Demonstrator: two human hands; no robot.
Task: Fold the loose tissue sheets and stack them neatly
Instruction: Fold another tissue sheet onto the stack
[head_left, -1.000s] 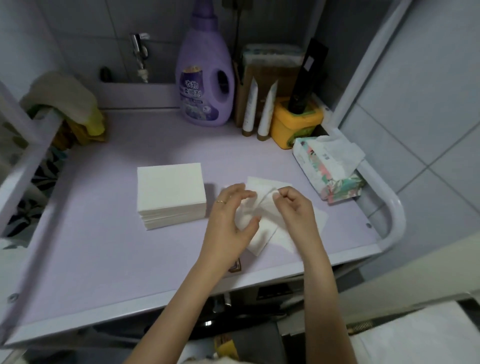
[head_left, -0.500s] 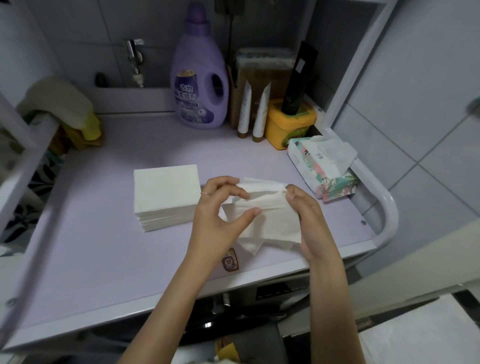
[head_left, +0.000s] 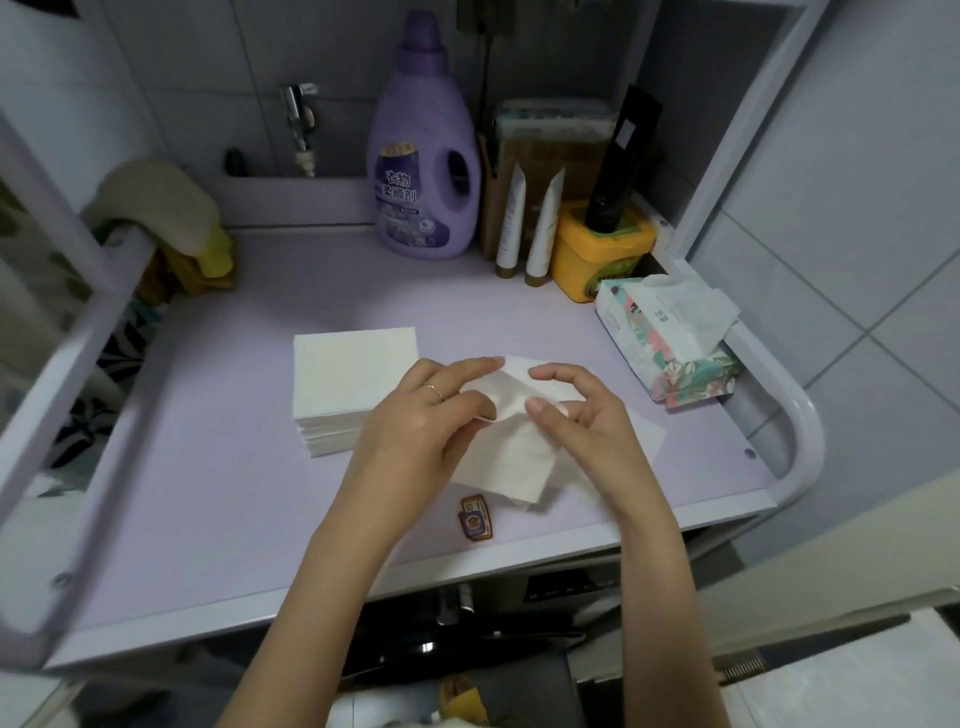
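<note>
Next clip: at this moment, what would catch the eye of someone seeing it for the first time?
First the two hands at centre, the left hand and right hand, each with a grip on one white tissue sheet held just above the lilac shelf top. Left of them sits a neat stack of folded tissues. At the back stands a tall purple detergent bottle, and near the right edge an opened floral tissue pack.

Since a second ago: both hands off the shelf, sheet (head_left: 514, 447) lifted, now drooping toward 6 o'clock. Left hand (head_left: 421, 421) pinches its upper edge; right hand (head_left: 582, 415) has shifted from the top corner to the middle, thumb pressing. A second sheet (head_left: 644, 439) is exposed at 3 o'clock.
</note>
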